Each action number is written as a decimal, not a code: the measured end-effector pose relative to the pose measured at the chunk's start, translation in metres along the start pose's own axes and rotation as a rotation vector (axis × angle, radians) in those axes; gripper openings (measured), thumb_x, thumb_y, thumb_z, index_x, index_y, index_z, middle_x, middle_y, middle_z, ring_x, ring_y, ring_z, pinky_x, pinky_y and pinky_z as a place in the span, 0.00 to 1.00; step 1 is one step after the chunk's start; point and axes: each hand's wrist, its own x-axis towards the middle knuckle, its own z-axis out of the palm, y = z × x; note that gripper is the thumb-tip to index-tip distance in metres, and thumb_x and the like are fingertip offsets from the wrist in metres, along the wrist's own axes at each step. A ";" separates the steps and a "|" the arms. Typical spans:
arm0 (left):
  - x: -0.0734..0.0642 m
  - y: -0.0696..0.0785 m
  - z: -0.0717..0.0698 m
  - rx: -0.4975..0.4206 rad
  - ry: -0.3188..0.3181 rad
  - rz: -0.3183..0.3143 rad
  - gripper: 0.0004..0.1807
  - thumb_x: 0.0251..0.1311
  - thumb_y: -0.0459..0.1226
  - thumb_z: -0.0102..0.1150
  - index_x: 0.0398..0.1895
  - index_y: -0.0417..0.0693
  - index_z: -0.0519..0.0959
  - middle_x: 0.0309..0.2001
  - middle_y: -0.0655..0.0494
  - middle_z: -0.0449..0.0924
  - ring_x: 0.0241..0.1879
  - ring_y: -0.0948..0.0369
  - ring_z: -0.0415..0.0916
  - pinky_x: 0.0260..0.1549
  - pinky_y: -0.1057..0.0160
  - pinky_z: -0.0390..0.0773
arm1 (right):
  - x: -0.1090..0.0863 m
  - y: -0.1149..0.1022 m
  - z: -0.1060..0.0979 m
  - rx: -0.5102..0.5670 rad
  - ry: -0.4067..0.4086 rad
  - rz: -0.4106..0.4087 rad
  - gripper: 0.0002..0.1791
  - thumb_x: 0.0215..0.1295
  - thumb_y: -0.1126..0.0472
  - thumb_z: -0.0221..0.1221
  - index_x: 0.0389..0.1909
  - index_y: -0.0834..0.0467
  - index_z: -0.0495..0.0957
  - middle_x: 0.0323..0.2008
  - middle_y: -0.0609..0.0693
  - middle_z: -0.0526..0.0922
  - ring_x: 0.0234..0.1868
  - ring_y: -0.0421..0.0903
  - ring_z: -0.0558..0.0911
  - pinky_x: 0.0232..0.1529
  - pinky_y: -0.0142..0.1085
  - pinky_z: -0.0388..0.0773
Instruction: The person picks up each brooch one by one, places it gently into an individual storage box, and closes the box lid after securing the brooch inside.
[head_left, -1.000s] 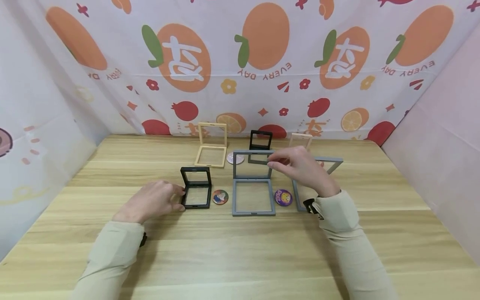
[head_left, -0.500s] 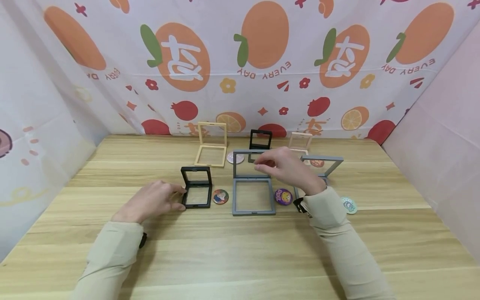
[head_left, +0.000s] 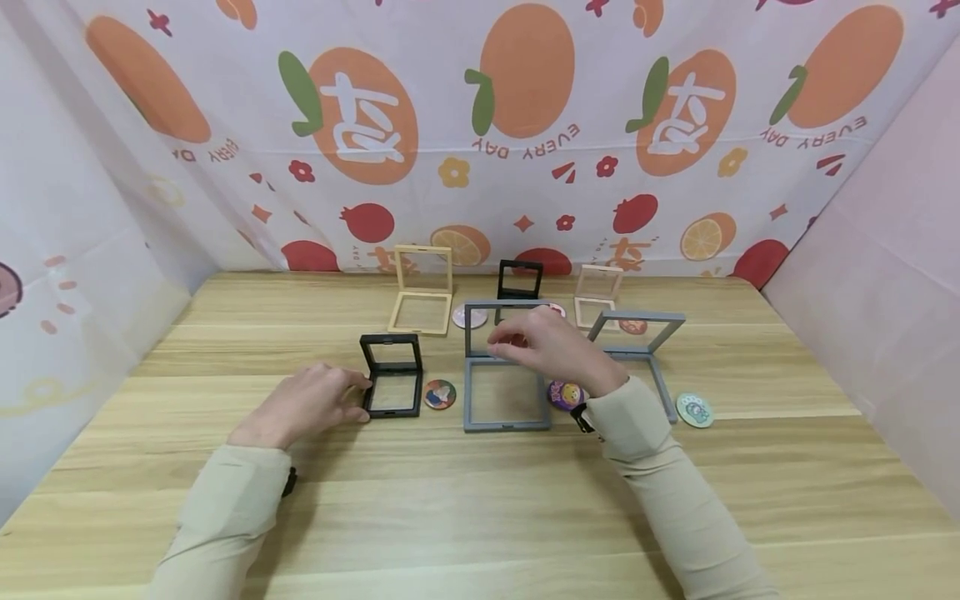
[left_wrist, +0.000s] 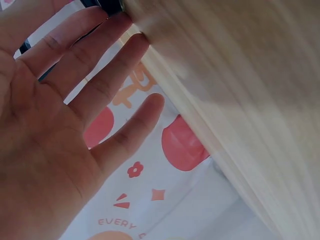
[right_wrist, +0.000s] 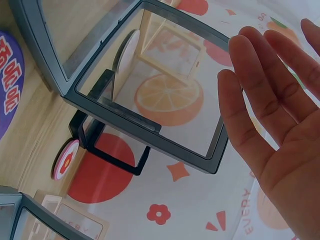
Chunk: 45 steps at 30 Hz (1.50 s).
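Note:
My left hand point(head_left: 311, 404) touches the left side of a small black display frame point(head_left: 395, 413), its lid standing up and its base flat on the table. In the left wrist view that hand's fingers point(left_wrist: 107, 82) are fairly straight. Above the middle grey display frame point(head_left: 507, 426), also with a raised lid, hovers my right hand point(head_left: 551, 348), its fingers bent gently and holding nothing. The right wrist view has its fingers point(right_wrist: 270, 100) beside the clear lid. A round badge point(head_left: 440, 394) lies between the two frames. Partly behind my right wrist is a purple badge point(head_left: 564, 394).
Another raised-lid grey frame point(head_left: 666, 392) stands right of my right forearm, beside a pale green badge point(head_left: 695, 410). Farther back are a yellow frame point(head_left: 422, 331), a pink badge point(head_left: 470, 317), a black frame point(head_left: 519, 265) and a cream frame point(head_left: 597, 268). A printed curtain point(head_left: 450, 100) hangs behind the table.
My right hand has moved left, from the right edge of the middle grey lid to in front of it, uncovering the right grey frame and green badge. The left hand stays at the black frame.

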 end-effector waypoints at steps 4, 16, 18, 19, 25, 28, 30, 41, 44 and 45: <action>-0.001 0.000 0.000 -0.003 -0.009 0.000 0.21 0.53 0.39 0.77 0.46 0.34 0.85 0.43 0.40 0.86 0.42 0.46 0.84 0.41 0.41 0.82 | 0.003 -0.002 0.001 0.006 -0.007 0.001 0.08 0.71 0.63 0.62 0.42 0.62 0.87 0.37 0.49 0.87 0.31 0.38 0.79 0.34 0.33 0.77; -0.001 0.002 0.000 -0.002 -0.008 -0.002 0.21 0.54 0.39 0.76 0.47 0.35 0.85 0.42 0.40 0.86 0.40 0.48 0.84 0.41 0.41 0.82 | 0.012 -0.011 0.011 0.022 -0.016 -0.012 0.08 0.71 0.62 0.63 0.42 0.62 0.87 0.36 0.48 0.87 0.31 0.38 0.77 0.34 0.32 0.75; -0.001 0.002 0.000 -0.006 -0.009 -0.003 0.20 0.54 0.39 0.76 0.47 0.35 0.85 0.42 0.41 0.86 0.39 0.49 0.84 0.41 0.42 0.82 | 0.014 -0.012 0.014 0.010 -0.024 -0.012 0.07 0.71 0.62 0.63 0.41 0.61 0.87 0.35 0.47 0.87 0.30 0.38 0.76 0.32 0.32 0.74; -0.001 0.002 0.000 -0.009 -0.011 -0.006 0.20 0.54 0.38 0.76 0.47 0.35 0.85 0.42 0.41 0.86 0.39 0.49 0.84 0.41 0.42 0.82 | 0.015 -0.012 0.015 0.008 -0.029 -0.014 0.07 0.71 0.62 0.63 0.41 0.61 0.87 0.35 0.47 0.87 0.29 0.37 0.76 0.32 0.31 0.74; -0.001 0.004 -0.001 -0.009 -0.026 -0.019 0.19 0.54 0.37 0.76 0.47 0.35 0.85 0.43 0.41 0.86 0.40 0.49 0.84 0.41 0.43 0.82 | 0.018 -0.016 0.024 -0.014 -0.090 -0.031 0.08 0.71 0.62 0.63 0.42 0.61 0.87 0.37 0.49 0.87 0.32 0.37 0.80 0.34 0.28 0.77; -0.001 0.005 -0.001 -0.009 -0.029 -0.021 0.19 0.54 0.36 0.75 0.47 0.35 0.85 0.43 0.41 0.86 0.40 0.49 0.84 0.42 0.43 0.82 | 0.019 -0.019 0.028 -0.022 -0.116 -0.010 0.09 0.72 0.60 0.63 0.44 0.61 0.87 0.39 0.49 0.88 0.34 0.38 0.81 0.35 0.28 0.77; 0.000 0.005 -0.001 -0.012 -0.028 -0.021 0.18 0.55 0.36 0.75 0.47 0.35 0.85 0.43 0.42 0.87 0.40 0.49 0.84 0.42 0.43 0.82 | 0.020 -0.020 0.030 -0.029 -0.125 0.013 0.10 0.72 0.60 0.63 0.44 0.61 0.88 0.39 0.49 0.88 0.35 0.38 0.81 0.36 0.28 0.77; 0.001 0.005 -0.001 -0.016 -0.031 -0.025 0.19 0.55 0.37 0.75 0.47 0.35 0.86 0.42 0.42 0.87 0.38 0.52 0.84 0.39 0.44 0.82 | 0.020 -0.022 0.039 -0.107 -0.143 -0.017 0.08 0.71 0.61 0.64 0.41 0.60 0.88 0.31 0.47 0.86 0.28 0.37 0.76 0.32 0.28 0.75; 0.001 0.005 -0.001 -0.018 -0.034 -0.021 0.19 0.54 0.36 0.75 0.47 0.35 0.86 0.42 0.43 0.87 0.36 0.54 0.83 0.38 0.45 0.82 | 0.021 -0.022 0.039 -0.104 -0.139 -0.010 0.08 0.70 0.61 0.64 0.41 0.60 0.88 0.32 0.47 0.87 0.28 0.37 0.76 0.32 0.27 0.75; 0.000 0.005 -0.001 -0.017 -0.036 -0.019 0.19 0.54 0.36 0.75 0.46 0.35 0.86 0.42 0.43 0.87 0.36 0.54 0.83 0.38 0.45 0.82 | 0.022 -0.022 0.040 -0.106 -0.140 -0.007 0.08 0.70 0.61 0.64 0.41 0.60 0.88 0.33 0.48 0.87 0.28 0.37 0.77 0.33 0.27 0.75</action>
